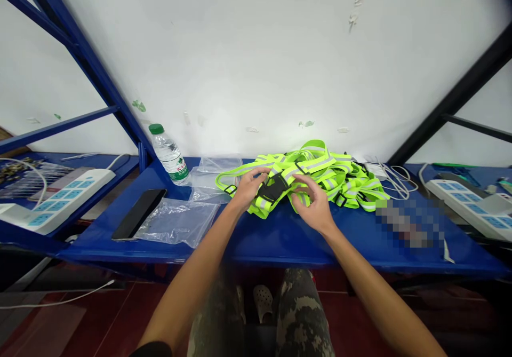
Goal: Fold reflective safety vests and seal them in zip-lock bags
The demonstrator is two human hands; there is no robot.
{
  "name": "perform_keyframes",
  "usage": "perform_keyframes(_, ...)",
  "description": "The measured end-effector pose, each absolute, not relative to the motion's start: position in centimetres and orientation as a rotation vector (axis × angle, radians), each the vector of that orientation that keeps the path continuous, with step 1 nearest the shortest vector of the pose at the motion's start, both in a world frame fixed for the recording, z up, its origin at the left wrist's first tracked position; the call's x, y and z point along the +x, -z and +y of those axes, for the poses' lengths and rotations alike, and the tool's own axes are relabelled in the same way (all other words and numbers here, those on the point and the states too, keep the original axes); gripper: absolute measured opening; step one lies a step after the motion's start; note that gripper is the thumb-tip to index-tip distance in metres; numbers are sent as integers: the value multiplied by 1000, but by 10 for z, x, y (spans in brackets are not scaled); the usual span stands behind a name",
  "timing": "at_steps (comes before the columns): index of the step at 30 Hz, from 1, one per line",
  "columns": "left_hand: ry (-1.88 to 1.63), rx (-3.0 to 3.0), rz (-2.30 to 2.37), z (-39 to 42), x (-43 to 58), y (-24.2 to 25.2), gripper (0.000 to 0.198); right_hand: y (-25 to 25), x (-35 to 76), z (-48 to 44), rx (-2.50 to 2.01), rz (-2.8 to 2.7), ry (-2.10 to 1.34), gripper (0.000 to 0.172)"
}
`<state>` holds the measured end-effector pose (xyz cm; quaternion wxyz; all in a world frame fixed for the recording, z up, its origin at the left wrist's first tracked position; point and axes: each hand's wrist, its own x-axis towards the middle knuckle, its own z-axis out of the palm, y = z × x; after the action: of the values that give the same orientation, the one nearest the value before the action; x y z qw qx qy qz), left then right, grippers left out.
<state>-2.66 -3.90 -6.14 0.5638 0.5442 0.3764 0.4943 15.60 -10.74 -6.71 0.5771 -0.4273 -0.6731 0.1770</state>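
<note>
A pile of neon yellow-green reflective vest straps [316,162] with grey stripes and black buckles lies on the blue table [256,245]. My left hand [248,187] is closed on the near left part of the pile, its fingers at a black patch [273,187] attached to the straps. Curled around a strap just right of that patch is my right hand [314,202], thumb and fingers bent toward each other. The straps partly hide the fingertips of both hands. One loop with a black slider [230,189] sticks out to the left.
Clear plastic bags [180,221] and a black phone [140,214] lie to the left, near a tilted water bottle [170,154]. White power strips [66,199] sit at both sides. A white cable [400,181] coils behind right; a blurred-out item [412,226] lies in front of it.
</note>
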Motion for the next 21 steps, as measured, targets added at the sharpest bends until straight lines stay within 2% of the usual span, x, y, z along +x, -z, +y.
perform_keyframes(2,-1096,1237,777,-40,-26,47,47,53,163,-109,-1030,-1713,-202,49)
perform_keyframes(4,-1044,1255,723,-42,-26,33,52,39,167,-106,-1092,-1798,-17,53)
perform_keyframes(8,-1011,1458,749,-51,-29,10,65,23,168,-94,-1149,-1858,207,34)
perform_keyframes(12,-953,1885,888,-65,-32,-4,93,14,166,-85,-1140,-1831,327,23)
perform_keyframes(16,-1048,2119,949,-71,-30,-16,83,2,164,-89,-1094,-1852,380,29)
perform_keyframes(20,-996,2138,803,-71,-31,-30,76,-6,169,-93,-1126,-1990,357,57)
perform_keyframes(21,-969,2152,794,-71,-32,-34,75,-7,172,-92,-1147,-1984,379,57)
